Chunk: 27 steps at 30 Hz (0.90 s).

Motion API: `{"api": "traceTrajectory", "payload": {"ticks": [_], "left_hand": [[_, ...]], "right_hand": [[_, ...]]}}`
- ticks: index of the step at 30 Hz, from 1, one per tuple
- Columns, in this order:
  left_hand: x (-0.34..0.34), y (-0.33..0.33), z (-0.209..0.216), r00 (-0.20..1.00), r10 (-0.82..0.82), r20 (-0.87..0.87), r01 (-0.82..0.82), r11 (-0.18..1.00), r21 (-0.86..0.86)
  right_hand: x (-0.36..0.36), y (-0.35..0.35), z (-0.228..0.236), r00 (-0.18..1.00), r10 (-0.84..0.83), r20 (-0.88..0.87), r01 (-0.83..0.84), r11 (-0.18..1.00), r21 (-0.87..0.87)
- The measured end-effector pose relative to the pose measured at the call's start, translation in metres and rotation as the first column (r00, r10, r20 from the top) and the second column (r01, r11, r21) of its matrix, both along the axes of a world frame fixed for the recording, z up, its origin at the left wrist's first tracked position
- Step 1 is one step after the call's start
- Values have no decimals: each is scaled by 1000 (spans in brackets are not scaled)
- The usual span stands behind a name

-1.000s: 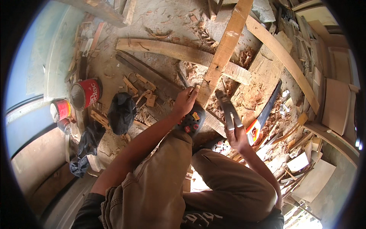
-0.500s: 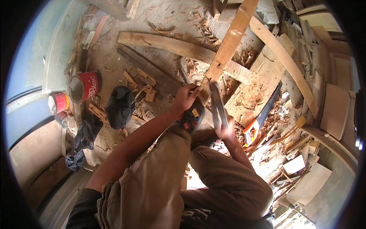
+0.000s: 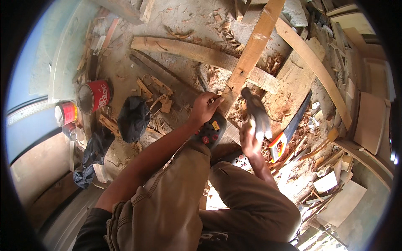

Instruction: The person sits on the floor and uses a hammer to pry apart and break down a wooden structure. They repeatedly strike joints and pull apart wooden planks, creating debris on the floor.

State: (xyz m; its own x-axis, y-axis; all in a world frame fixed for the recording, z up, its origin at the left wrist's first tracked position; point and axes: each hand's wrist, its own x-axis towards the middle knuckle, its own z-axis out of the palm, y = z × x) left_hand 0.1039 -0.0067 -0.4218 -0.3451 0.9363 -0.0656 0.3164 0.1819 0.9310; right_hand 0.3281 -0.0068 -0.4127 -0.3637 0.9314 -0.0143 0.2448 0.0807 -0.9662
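Note:
A long wooden plank (image 3: 250, 52) runs away from me and lies across a curved board (image 3: 188, 47). My left hand (image 3: 205, 108) is closed at the left edge of its near end, thumb and fingertips against the wood. Small dark marks show on the plank just beyond those fingers. To the right of the plank, my right hand (image 3: 250, 140) is wrapped round a dark hammer (image 3: 258, 112), which is smeared by motion and raised clear of the wood. My left shoe (image 3: 215, 129) sits under the plank's near end.
A handsaw (image 3: 289, 127) with an orange and white handle rests right of my right hand. Red paint cans (image 3: 100, 94) and a black plastic bag (image 3: 133, 118) stand at the left. Another curved board (image 3: 314, 62) lies far right. Wood scraps and shavings cover the ground.
The hammer has swung from over the plank's near end to the right, its head now beside the plank. My left hand stays at the plank's edge.

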Motion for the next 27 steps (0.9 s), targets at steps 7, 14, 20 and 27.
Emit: {"api": "traceTrajectory", "payload": {"ticks": [7,14,20,27], "left_hand": [[1,1,-2,996,32,77,-33,999,5],[-2,3,-10,1000,16,3,-16,999,-49],[-2,-1,5,998,45,49,-41,996,-78],[3,3,9,999,36,5,-36,998,-57]], "right_hand": [[-5,19,43,977,205,60,-212,964,158],[-15,0,49,957,290,19,-289,956,-47],[-1,0,15,960,188,208,-228,955,188],[9,15,29,710,339,-617,-355,929,102]]}}
